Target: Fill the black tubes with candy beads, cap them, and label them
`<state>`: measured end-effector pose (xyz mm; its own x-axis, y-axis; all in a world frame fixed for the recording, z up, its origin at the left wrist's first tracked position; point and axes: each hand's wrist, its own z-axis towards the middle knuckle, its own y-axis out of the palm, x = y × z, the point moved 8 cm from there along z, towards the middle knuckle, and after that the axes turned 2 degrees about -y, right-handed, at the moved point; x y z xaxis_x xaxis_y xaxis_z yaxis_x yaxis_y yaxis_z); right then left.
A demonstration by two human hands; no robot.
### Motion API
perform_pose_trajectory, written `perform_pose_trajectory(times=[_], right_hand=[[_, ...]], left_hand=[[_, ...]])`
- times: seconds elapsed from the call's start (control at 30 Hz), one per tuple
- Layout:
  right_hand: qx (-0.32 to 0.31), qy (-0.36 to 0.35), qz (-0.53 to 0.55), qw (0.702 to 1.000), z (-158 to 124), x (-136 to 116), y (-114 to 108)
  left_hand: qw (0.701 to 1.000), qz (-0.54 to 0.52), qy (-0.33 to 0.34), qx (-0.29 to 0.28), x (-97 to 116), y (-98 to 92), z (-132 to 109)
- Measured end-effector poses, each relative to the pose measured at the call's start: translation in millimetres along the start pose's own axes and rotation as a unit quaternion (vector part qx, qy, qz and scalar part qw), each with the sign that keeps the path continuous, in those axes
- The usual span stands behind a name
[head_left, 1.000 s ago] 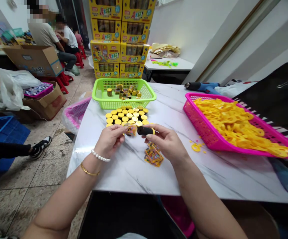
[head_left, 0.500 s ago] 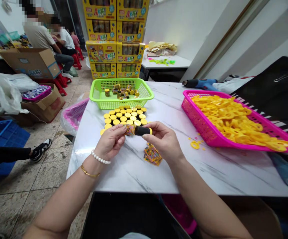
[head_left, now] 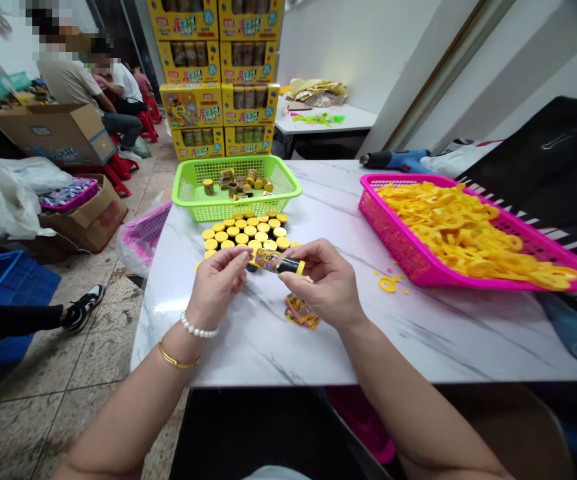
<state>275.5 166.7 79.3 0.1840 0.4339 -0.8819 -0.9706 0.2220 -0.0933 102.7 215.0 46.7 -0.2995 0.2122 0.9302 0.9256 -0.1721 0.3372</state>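
Between my hands, a small black cylinder (head_left: 288,266) with a yellow end lies nearly level above the table. A colourful printed sleeve (head_left: 267,260) wraps its left part. My left hand (head_left: 226,277), fingers pinched, grips the sleeve's left end. My right hand (head_left: 331,283) is closed on the cylinder's right end, thumb below and fingers above. Just beyond stand rows of black cylinders with yellow lids (head_left: 241,238). Below my right hand, a small pile of flat printed sleeves (head_left: 301,312) rests on the marble-patterned table (head_left: 268,347).
A green basket (head_left: 188,200) with short printed cylinders stands behind the rows. On the right, a pink basket (head_left: 383,230) holds yellow plastic pieces, with a heat gun (head_left: 398,161) behind it. Stacked yellow boxes (head_left: 191,107) rise beyond. People (head_left: 68,80) sit at back left.
The printed sleeve now covers more of the black cylinder, leaving a shorter black part bare. The cylinder's right end has tipped slightly downward. The view has shifted a little.
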Motion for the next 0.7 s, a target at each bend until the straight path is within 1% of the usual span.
perform_pose_trajectory(times=[0.03, 0.07, 0.13, 0.17, 0.2, 0.3, 0.4, 0.47, 0.57, 0.63, 0.67, 0.7], right_hand=[[-0.007, -0.005, 0.003, 1.0, 0, 0, 1], [-0.019, -0.01, 0.004, 1.0, 0, 0, 2], [-0.045, -0.032, -0.003, 0.998, 1, -3, 5], [-0.056, -0.043, -0.007, 0.997, 1, -4, 6], [-0.067, -0.052, -0.01, 0.996, 1, -5, 7], [-0.1, -0.068, -0.022, 0.992, 2, -7, 11], [-0.126, -0.09, -0.055, 0.986, 2, -9, 17], [-0.118, -0.1, -0.067, 0.986, 1, -9, 16], [-0.086, -0.137, -0.089, 0.983, 1, -14, 12], [-0.074, -0.178, -0.106, 0.975, 0, -20, 11], [-0.07, -0.185, -0.107, 0.974, -1, -21, 10], [-0.063, -0.174, -0.1, 0.978, 0, -19, 10]], left_hand=[[1.0, 0.006, 0.018, -0.003, 3, 0.5, -1], [0.999, 0.016, 0.025, -0.024, 4, 3.5, -1], [0.995, 0.038, 0.014, -0.09, 2, 12.9, -2], [0.992, 0.045, 0.005, -0.114, 0, 16.0, -3], [0.991, 0.049, 0.001, -0.125, -2, 17.1, -3], [0.991, 0.052, 0.007, -0.127, -3, 16.2, -2], [0.985, 0.067, -0.005, -0.158, -6, 19.6, 0], [0.982, 0.066, -0.025, -0.176, -8, 20.5, 0], [0.983, 0.057, -0.045, -0.17, -7, 16.4, 3], [0.987, 0.054, -0.032, -0.15, -4, 13.2, 4], [0.988, 0.056, -0.015, -0.142, -1, 12.6, 4], [0.989, 0.06, 0.003, -0.137, 1, 13.0, 3]])
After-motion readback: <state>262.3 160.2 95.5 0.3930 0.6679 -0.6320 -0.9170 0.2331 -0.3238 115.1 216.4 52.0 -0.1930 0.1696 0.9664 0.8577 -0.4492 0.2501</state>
